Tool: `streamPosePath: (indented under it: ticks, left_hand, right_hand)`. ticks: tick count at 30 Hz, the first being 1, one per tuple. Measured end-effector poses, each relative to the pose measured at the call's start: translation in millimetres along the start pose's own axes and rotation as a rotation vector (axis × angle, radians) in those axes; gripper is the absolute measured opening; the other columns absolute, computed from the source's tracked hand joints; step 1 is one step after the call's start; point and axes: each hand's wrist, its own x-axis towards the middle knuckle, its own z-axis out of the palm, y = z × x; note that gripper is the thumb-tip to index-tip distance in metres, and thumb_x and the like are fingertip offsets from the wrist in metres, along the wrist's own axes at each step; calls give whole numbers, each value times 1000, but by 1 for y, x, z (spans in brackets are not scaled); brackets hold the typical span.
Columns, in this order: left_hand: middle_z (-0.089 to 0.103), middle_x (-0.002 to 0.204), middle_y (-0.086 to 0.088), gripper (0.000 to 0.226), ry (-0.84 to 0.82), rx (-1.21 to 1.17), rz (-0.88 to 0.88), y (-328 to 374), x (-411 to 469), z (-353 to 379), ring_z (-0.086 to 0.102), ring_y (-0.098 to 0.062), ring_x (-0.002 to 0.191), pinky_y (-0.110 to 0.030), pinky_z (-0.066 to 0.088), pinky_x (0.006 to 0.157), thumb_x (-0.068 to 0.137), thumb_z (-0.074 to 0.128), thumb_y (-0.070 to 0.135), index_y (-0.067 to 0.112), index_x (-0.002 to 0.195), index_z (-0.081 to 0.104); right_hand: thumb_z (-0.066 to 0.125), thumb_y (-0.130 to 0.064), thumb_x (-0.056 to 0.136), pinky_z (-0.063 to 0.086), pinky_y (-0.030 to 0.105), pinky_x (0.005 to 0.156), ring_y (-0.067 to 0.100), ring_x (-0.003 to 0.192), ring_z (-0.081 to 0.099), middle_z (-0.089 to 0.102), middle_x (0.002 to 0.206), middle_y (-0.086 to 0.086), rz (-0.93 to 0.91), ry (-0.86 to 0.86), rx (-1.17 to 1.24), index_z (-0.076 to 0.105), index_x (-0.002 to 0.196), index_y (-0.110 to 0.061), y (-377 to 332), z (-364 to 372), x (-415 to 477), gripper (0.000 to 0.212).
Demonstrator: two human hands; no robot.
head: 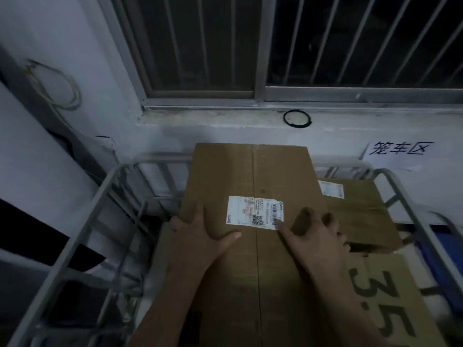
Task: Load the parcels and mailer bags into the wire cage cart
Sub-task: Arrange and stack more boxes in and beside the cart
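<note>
Closest to the camera, bottom right, there's a flat piece of cardboard with "3.5" scrawled on it in black marker. Two bare forearms come up from the bottom edge, both reaching to the same big cardboard box, which runs from the bottom of the shot up toward the wall.

The left hand has its grip on the box's left edge: thumb flat across the top, the other fingers wrapped down over the side. The right hand grips the right edge the same way, fingers bent over it, with its thumb tip touching the corner of the white shipping label stuck across the middle seam.

The box sits over the wire cage cart, between its grey side rails. Just right of it, partly tucked under, is a smaller box with its own label. Something blue shows beyond the right rail, can't tell what.

Past the cart is a white wall with a paper sign in Chinese characters, a black ring on the sill, and a dark barred window on top.
</note>
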Motion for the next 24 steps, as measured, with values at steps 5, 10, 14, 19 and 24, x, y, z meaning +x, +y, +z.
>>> streamPosePath:
  ticks: [5, 10, 14, 19, 24]
  left_hand:
    - [17, 148, -20, 140, -67, 5, 32, -69, 60, 4, 33, -41, 133, -49, 42, 102, 35, 42, 107, 44, 151, -4]
    - [10, 153, -19, 147, -161, -14, 37, -95, 97, 16, 31, -40, 135, -49, 41, 106, 31, 48, 106, 43, 151, -9]
    - [9, 153, -22, 147, -212, -12, 21, -97, 114, 30, 34, -39, 135, -46, 40, 105, 43, 66, 94, 38, 154, -13]
    - [1, 156, -24, 149, -238, -1, 23, -99, 138, 49, 25, -42, 140, -49, 35, 111, 44, 72, 89, 36, 154, -14]
    - [-1, 158, -25, 146, -303, 22, 96, -92, 159, 62, 18, -40, 145, -45, 28, 115, 52, 74, 83, 31, 157, -14]
  right_hand:
    - [56, -89, 67, 30, 58, 111, 47, 138, 30, 25, 158, 11, 28, -144, 134, 37, 145, -40, -45, 67, 16, 94]
    - [62, -85, 67, 31, 57, 111, 43, 137, 31, 27, 155, 9, 54, -150, 153, 43, 139, -43, -65, 95, 36, 86]
    - [63, -83, 69, 28, 55, 111, 42, 138, 29, 25, 155, 9, 61, -167, 131, 41, 141, -43, -68, 118, 48, 86]
    - [72, -72, 71, 30, 56, 111, 42, 139, 28, 22, 157, 7, 74, -217, 147, 40, 143, -43, -64, 149, 67, 84]
    - [75, -68, 71, 29, 56, 111, 42, 139, 28, 22, 157, 8, 111, -211, 168, 42, 143, -43, -53, 169, 85, 83]
